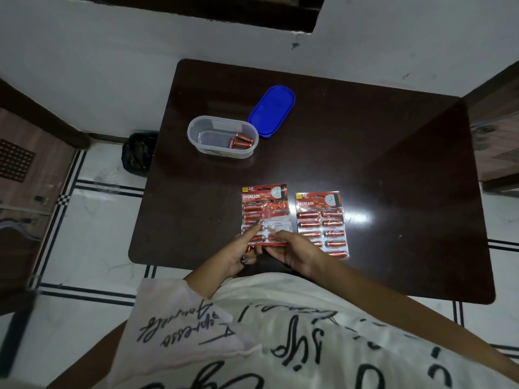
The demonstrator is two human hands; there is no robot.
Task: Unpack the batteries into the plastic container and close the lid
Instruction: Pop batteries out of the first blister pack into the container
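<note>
Left hand [241, 255] and right hand [293, 249] both pinched the near edge of the opened battery pack [264, 211] on the desk [365, 150], left forefinger pressing on it. The plastic container [222, 136] sat well ahead and leftward, nearer my left hand, long axis crosswise, lid [271, 110] off beside it.

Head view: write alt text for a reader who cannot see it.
The left hand and right hand hold a partly emptied battery pack at the near edge of a dark table; a second pack lies just to its right. Farther back, a clear container holds a few batteries, its blue lid lying beside it.
</note>
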